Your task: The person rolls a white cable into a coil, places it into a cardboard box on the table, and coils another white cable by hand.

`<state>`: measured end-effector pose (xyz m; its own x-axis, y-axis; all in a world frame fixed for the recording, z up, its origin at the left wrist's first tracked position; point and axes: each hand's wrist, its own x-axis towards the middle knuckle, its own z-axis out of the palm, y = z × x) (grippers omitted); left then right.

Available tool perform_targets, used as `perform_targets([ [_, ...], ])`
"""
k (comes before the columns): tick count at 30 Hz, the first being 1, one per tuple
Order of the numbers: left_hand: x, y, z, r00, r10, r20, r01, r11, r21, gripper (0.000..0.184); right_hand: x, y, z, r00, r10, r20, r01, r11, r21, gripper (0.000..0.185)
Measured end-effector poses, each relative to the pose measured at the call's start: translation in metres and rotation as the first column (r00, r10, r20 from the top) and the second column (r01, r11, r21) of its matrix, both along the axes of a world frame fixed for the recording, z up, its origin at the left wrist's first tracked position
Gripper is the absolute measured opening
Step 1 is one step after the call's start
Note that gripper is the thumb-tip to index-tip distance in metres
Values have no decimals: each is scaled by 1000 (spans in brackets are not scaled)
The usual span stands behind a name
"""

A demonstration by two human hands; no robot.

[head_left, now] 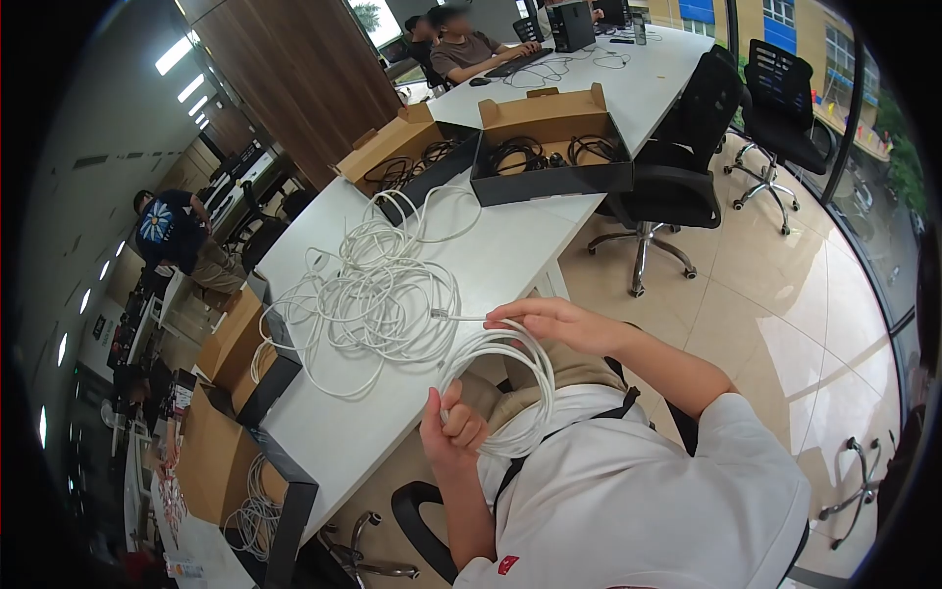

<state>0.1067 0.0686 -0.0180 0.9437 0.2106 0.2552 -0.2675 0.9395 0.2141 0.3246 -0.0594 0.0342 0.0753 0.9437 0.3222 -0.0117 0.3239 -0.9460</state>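
Note:
A coil of white network cable (543,378) hangs over my lap at the table's near edge. My left hand (454,427) is closed round the coil's left side, the thumb pointing up. At the top of the coil, my right hand (554,322) pinches the cable between thumb and fingers. From its fingertips a short free end sticks out to the left, tipped with a clear plug (441,314). A tangled heap of white cable (432,285) lies on the white table (329,452) just beyond both hands.
Open cardboard boxes of black cables (554,182) stand at the table's far side. Boxes of white cable (257,506) line the left edge. Black office chairs (677,177) stand at right. One person (481,49) sits at the far end; another (177,236) bends over at left.

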Motion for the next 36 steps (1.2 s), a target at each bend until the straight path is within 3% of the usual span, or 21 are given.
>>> perform_targets([
  [2,-1,0,-1,991,60,-117,-50,995,89,33,-9,-5,4,966,-84,246,82,996,22,44],
  [6,-2,-5,5,927,172,-334,-76,956,282,31,-24,-5,4,747,-282,602,222,959,175,52],
  [18,-1,-1,5,909,115,-401,54,920,387,30,-23,9,-20,626,-393,674,248,919,305,38],
  [24,1,1,8,875,83,-477,113,923,367,27,-24,3,-11,428,-304,851,248,945,213,50],
  [32,-2,0,17,855,137,-499,89,911,402,34,-22,12,-2,378,-305,874,194,949,248,52],
  [36,-9,2,17,901,142,-410,33,920,391,33,-26,26,10,394,-312,865,113,950,291,47],
])
